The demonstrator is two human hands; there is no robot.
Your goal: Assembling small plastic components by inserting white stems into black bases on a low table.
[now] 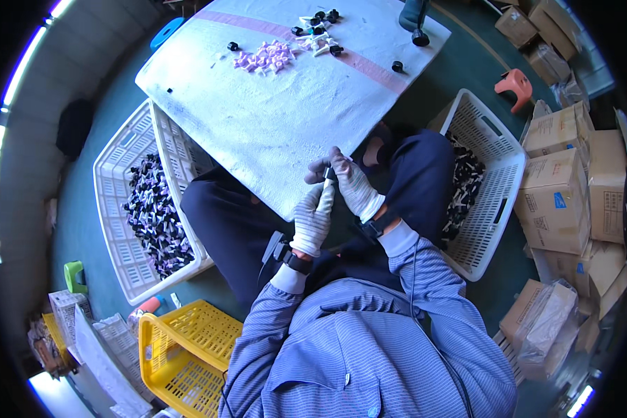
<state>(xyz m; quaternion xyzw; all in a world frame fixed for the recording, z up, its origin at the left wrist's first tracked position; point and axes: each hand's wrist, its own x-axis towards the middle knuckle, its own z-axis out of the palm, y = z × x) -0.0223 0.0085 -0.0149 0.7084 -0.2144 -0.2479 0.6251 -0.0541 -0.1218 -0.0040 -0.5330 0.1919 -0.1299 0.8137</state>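
My left hand point(312, 221), in a pale knitted glove, is closed around a small black-and-white plastic part point(329, 173) held upright near the table's front corner. My right hand point(354, 187), gloved too, has its fingers bent together right beside the top of that part. Whether those fingers grip the same part or another small piece is hidden. On the far side of the white-covered table point(258, 132) lies a heap of small pink pieces point(268, 57), with white pieces point(320, 47) and several black caps point(316, 22) around it.
To the left a white crate point(122, 261) holds many black, white and lilac parts; another white crate point(498, 202) with similar parts stands at right. A yellow basket point(188, 376) sits at lower left. Cardboard boxes point(554, 198) are stacked at right, near an orange stool point(515, 88).
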